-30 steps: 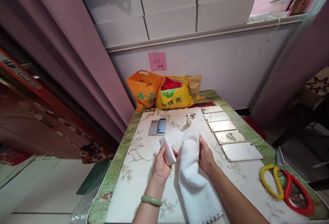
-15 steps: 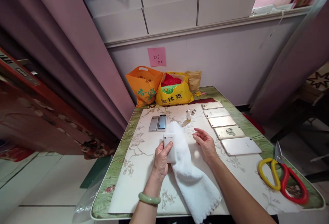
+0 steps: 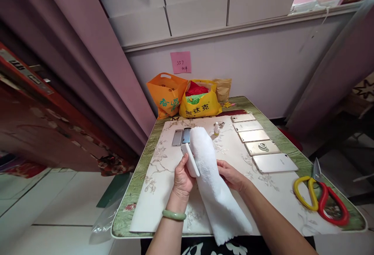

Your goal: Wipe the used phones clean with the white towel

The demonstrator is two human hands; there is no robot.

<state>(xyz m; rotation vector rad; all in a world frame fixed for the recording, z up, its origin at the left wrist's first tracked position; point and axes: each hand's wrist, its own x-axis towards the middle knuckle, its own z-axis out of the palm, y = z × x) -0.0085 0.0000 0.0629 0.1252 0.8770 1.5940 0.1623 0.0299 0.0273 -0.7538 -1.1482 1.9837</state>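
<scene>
Upright and tilted on edge, a white phone is held in my left hand, the thumb along its side. Right beside it a white towel hangs down toward the table's front edge. My right hand grips the towel's right side, its fingertips partly hidden behind the cloth. Just beyond the left hand lie a silver phone and a blue-screened phone, side by side. A small white bottle stands behind the towel.
Several phones lie in a column at the right. Large scissors with yellow and red handles rest near the right edge. An orange bag, a yellow bag and a brown pouch stand at the back.
My right hand has moved left and taken hold of the towel, which is now raised. My left hand has turned the white phone onto its edge. The view has shifted slightly.
</scene>
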